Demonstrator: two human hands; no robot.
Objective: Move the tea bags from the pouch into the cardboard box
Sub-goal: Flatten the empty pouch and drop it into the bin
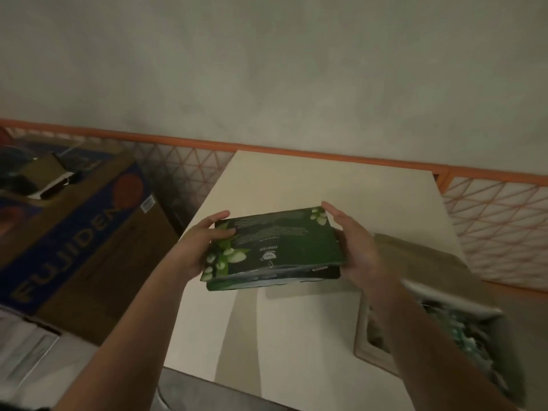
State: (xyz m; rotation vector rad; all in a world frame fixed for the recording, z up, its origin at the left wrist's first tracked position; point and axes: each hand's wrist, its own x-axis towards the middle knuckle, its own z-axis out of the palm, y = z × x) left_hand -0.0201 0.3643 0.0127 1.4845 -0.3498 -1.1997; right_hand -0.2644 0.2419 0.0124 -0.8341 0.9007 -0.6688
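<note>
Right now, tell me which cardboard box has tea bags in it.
The open box on the table's right side, by the right hand; pale packets show inside. The printed blue box sits left, off the table.

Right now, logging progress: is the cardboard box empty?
Not empty. The open-topped cardboard box on the table holds a heap of pale teal packets.
</note>
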